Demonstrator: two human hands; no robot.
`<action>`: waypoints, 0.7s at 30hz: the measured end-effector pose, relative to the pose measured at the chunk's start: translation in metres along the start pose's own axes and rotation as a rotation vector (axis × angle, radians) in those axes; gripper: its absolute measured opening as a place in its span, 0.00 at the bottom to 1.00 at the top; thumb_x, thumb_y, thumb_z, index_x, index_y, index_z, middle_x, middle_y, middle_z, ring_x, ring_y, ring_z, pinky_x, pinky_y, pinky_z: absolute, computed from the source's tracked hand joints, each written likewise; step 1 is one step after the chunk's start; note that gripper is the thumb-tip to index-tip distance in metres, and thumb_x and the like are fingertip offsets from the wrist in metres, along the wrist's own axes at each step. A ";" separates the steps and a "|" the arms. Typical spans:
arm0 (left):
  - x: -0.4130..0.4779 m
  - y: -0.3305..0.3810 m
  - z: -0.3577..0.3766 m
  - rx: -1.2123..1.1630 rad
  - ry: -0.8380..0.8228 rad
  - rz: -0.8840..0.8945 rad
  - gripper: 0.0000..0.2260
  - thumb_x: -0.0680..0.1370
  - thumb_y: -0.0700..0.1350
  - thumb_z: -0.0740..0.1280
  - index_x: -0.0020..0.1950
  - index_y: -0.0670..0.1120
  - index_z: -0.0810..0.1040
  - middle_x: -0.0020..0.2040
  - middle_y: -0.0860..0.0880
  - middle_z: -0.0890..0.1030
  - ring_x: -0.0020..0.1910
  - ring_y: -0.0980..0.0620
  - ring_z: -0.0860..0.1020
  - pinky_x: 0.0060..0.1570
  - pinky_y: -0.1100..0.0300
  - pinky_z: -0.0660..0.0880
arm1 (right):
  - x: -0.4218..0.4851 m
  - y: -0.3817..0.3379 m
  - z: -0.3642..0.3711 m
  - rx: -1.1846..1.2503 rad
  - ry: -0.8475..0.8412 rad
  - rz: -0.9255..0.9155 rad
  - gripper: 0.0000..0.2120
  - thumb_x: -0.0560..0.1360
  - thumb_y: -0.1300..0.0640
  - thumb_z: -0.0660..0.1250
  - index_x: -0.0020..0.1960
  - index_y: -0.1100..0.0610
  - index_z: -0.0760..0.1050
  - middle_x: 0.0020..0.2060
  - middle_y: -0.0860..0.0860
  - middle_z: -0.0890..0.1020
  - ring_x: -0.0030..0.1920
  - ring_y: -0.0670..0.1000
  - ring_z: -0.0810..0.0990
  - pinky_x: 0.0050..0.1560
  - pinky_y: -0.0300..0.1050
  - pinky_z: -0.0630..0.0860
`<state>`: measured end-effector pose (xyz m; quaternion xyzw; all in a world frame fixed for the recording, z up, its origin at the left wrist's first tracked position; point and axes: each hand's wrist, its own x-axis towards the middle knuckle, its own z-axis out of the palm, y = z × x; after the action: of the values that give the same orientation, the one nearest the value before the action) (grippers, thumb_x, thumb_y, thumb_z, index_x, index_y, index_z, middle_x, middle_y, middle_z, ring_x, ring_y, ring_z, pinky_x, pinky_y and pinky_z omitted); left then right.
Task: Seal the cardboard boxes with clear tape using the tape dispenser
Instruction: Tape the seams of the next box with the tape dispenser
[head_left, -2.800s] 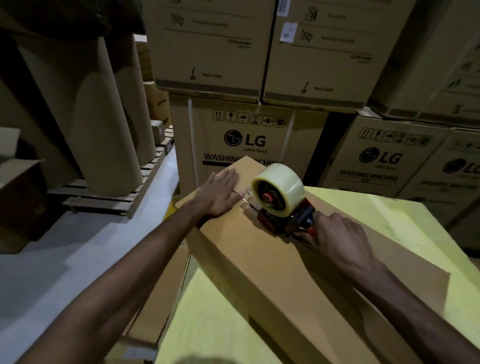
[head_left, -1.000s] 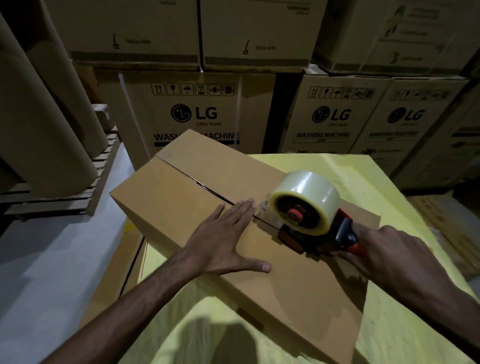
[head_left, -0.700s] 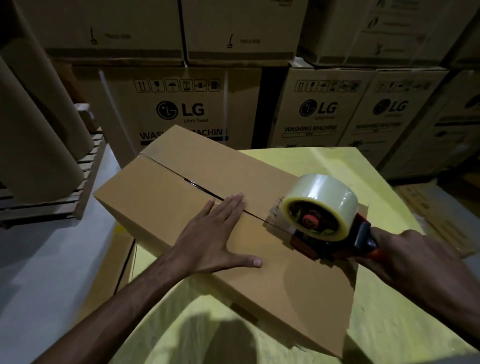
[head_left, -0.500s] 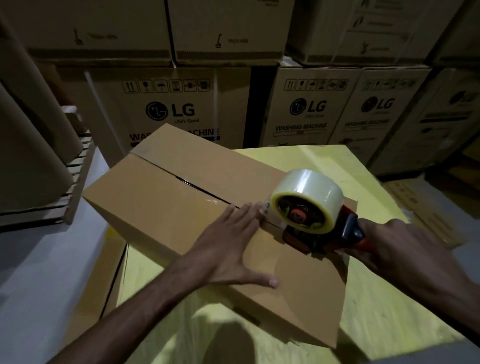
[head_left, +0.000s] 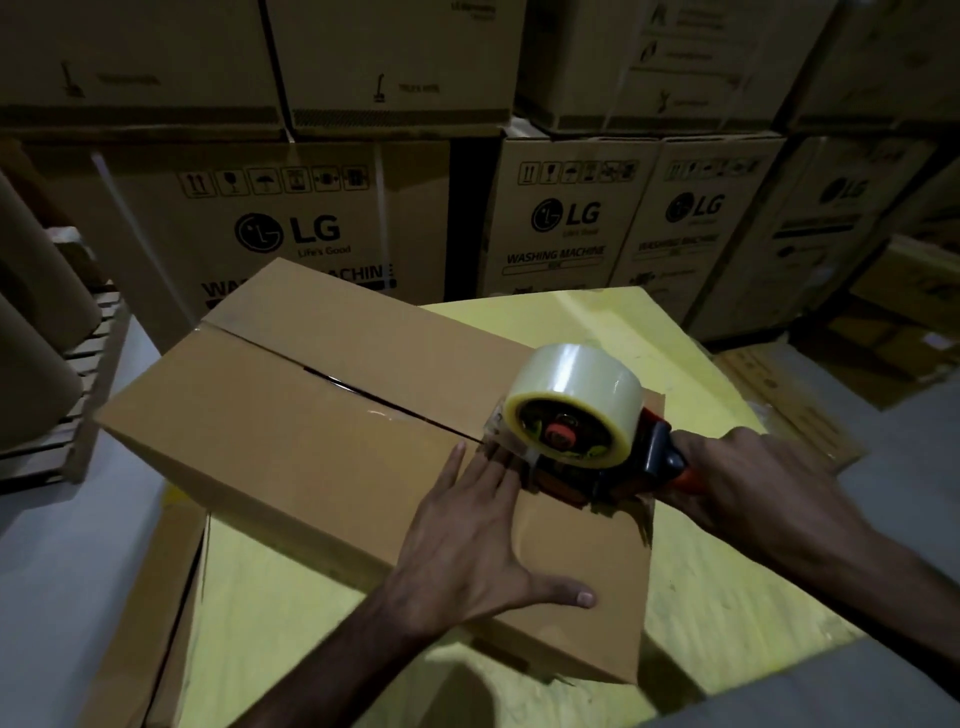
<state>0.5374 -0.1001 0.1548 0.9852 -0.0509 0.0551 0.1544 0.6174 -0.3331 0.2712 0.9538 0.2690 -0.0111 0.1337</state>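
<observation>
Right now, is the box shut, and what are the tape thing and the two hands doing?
cardboard box: flaps folded shut, dark gap showing along the middle seam.
tape dispenser: resting on the box top at the seam's near end.
tape roll: mounted on the dispenser, thick.
left hand: flat, fingers straight, pressing the box top beside the dispenser.
right hand: gripping the dispenser's handle.

Matt brown cardboard box (head_left: 311, 441), smooth and unprinted. Hard red and black plastic on the tape dispenser (head_left: 658, 457), slightly shiny. Glossy clear film on the tape roll (head_left: 576, 382), pale yellowish in bulk, catching highlights. Matt yellow surface (head_left: 701, 597) beneath, faintly mottled, material unclear. Matt brown stacked cartons (head_left: 311, 223) behind, black print. Rough bare wood on the pallet (head_left: 88, 374). Dull brown paper on the large rolls (head_left: 31, 364). Smooth grey floor (head_left: 52, 571).
</observation>
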 end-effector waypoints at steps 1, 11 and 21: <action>0.000 -0.001 0.001 -0.009 -0.004 0.004 0.65 0.59 0.89 0.53 0.85 0.51 0.46 0.85 0.54 0.51 0.83 0.58 0.43 0.82 0.49 0.41 | -0.002 0.004 0.002 0.016 0.011 0.001 0.22 0.76 0.29 0.54 0.57 0.43 0.71 0.35 0.45 0.75 0.33 0.48 0.76 0.32 0.43 0.67; -0.002 -0.002 0.004 -0.006 -0.051 0.005 0.67 0.60 0.89 0.50 0.84 0.46 0.36 0.83 0.52 0.33 0.81 0.57 0.33 0.81 0.49 0.38 | -0.044 0.062 0.026 0.021 -0.023 0.104 0.16 0.72 0.28 0.66 0.48 0.38 0.73 0.23 0.41 0.71 0.22 0.42 0.69 0.22 0.36 0.61; 0.011 0.075 0.013 -0.039 -0.143 0.077 0.71 0.58 0.89 0.55 0.82 0.43 0.30 0.82 0.47 0.29 0.78 0.50 0.25 0.79 0.45 0.32 | -0.052 0.063 0.025 -0.007 -0.012 0.121 0.19 0.75 0.28 0.56 0.52 0.40 0.73 0.31 0.44 0.77 0.30 0.45 0.76 0.31 0.42 0.74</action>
<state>0.5403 -0.1760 0.1663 0.9807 -0.1009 -0.0107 0.1674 0.6066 -0.4184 0.2673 0.9677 0.2101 -0.0079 0.1392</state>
